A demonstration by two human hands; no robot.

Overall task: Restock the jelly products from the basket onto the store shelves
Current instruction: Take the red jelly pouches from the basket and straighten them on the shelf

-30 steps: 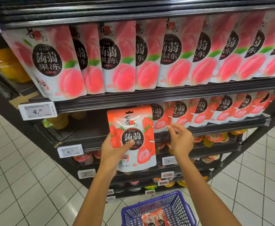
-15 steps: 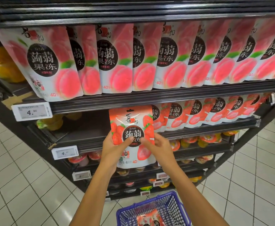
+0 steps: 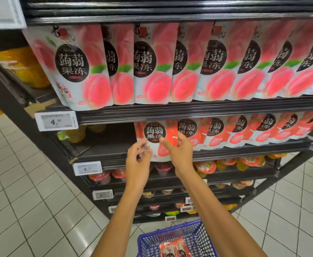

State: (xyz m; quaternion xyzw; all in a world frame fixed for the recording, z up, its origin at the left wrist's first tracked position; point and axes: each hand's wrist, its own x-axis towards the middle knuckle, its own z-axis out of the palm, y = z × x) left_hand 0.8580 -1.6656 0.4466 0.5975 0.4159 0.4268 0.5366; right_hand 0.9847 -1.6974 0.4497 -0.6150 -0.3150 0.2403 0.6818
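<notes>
Strawberry jelly pouch [image 3: 156, 133] is gripped at right edge by right hand [image 3: 179, 153], lower-left corner pinched by left hand [image 3: 138, 162], at second shelf [image 3: 105, 145].

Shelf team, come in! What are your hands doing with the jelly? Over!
Left hand and right hand both grip the red strawberry jelly pouch. Pouch upright at left end of strawberry row. Nothing blocks it. More pouches in blue plastic basket.

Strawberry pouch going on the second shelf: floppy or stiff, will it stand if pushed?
Probably semi-stiff: the strawberry pouch looks flat though the left hand and right hand hold only its lower edges. Likely to tip if nudged: it is tall and thin, and the shelved pouches lean on one another. Glossy film, so possibly slippery.
</notes>
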